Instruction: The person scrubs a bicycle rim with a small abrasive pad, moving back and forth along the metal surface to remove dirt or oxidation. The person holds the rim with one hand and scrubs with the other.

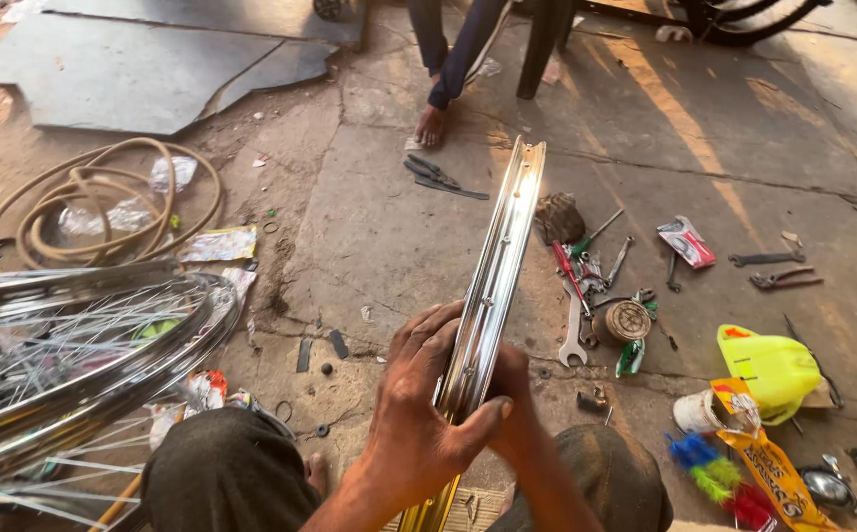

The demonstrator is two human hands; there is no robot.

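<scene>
Chrome wheel rim (495,286) is gripped edge-on by both hands: left hand (419,414) wrapped around it, right hand (515,409) closed behind. Spoked wheels (74,355) lie left; wrench (573,335) on floor.

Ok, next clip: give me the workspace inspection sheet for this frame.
Surface: cracked concrete floor, dusty, sunlit at the right.
Job's things: bare chrome wheel rim held edge-on, upright.
Clutter: spoked wheels, spanner, red screwdriver, pliers, yellow plastic bag, wrappers.
Hands: left hand wraps the rim; right hand grips it from behind, mostly hidden.
Cables: coiled tan hose; no cables seen.
Surroundings: another person's bare foot and chair leg; grey sheets.
</scene>
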